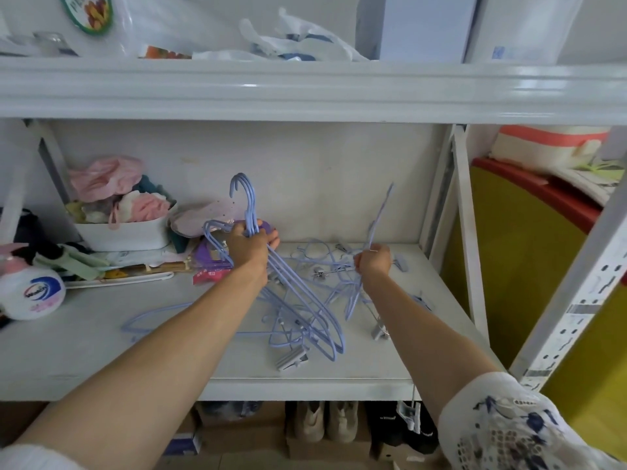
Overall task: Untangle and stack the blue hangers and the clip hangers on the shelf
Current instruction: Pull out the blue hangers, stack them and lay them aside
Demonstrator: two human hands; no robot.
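My left hand [249, 247] grips a bunch of blue hangers [305, 310] by their necks, hooks pointing up, their lower ends resting on the white shelf [84, 354]. My right hand [373, 261] grips another blue hanger [376, 218] that stands tilted, its end rising toward the back wall. Between and below the hands lies a tangle of blue hangers and grey clip hangers [293, 357]. One more blue hanger [152, 322] lies flat to the left of the pile. A clip [379, 330] sits near the right forearm.
A white bin of pink and white cloths [125, 232] stands at the back left. A white bottle [32, 293] lies at the left edge. A purple packet [212, 259] sits behind the left hand. An upright shelf post [470, 232] bounds the right side. Shoes [325, 422] stand below.
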